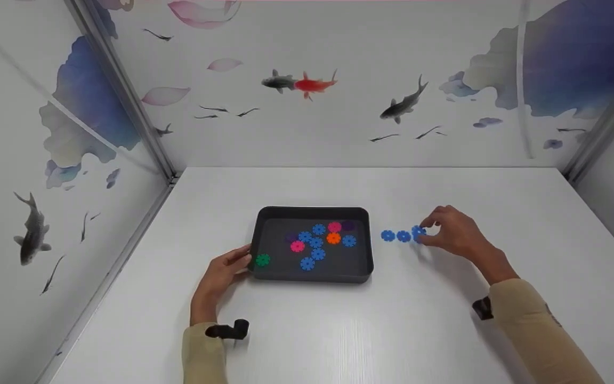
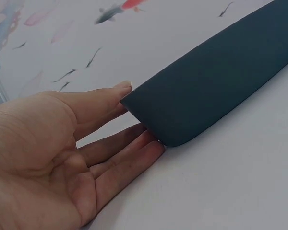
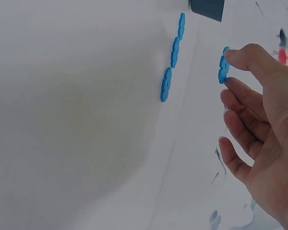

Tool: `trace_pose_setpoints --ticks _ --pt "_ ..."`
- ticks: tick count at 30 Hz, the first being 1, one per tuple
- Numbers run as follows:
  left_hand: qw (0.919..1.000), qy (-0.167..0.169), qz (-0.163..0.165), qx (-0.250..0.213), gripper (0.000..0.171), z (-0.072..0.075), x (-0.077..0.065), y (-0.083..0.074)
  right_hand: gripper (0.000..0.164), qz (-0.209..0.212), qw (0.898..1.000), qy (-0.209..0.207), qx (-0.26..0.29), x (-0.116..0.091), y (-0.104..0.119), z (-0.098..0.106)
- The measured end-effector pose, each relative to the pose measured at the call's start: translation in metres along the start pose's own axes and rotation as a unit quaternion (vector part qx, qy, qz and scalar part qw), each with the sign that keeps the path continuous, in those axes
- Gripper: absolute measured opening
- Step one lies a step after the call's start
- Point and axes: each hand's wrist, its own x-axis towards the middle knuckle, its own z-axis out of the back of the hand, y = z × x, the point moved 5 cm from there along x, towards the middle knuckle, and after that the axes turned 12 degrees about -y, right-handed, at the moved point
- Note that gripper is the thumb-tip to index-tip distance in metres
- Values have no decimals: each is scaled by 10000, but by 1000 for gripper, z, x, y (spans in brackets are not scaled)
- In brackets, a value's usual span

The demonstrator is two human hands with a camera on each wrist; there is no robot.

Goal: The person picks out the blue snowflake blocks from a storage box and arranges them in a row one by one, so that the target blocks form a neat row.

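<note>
- One white table bears a dark tray of coloured discs.
- Left hand, fingers fairly straight, touches the tray's left side.
- Right hand pinches a blue disc between thumb and forefinger.
- Three blue discs line up right of the tray.

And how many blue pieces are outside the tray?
4. On the table, in a row: the nearest piece to the tray, the middle piece, the farthest piece. The right hand pinches the raised piece.
</note>
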Motion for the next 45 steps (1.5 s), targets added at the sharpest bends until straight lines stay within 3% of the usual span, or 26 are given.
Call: trace_pose_setpoints --ticks 12,29,34,45 --pt "10000 8 -76 33 47 0 -3 0 31 -434 9982 345 -235 -8 -41 2" --pt "9998 -12 80 -168 48 -1 1 4 39 -797 9937 784 -120 -12 -55 -10" --pt "9998 0 72 -173 48 -1 0 1 47 -942 9933 595 320 -13 -43 -7" --pt "9999 25 -9 -112 48 -1 -2 -1 50 -497 9882 158 1438 -7 14 -15"
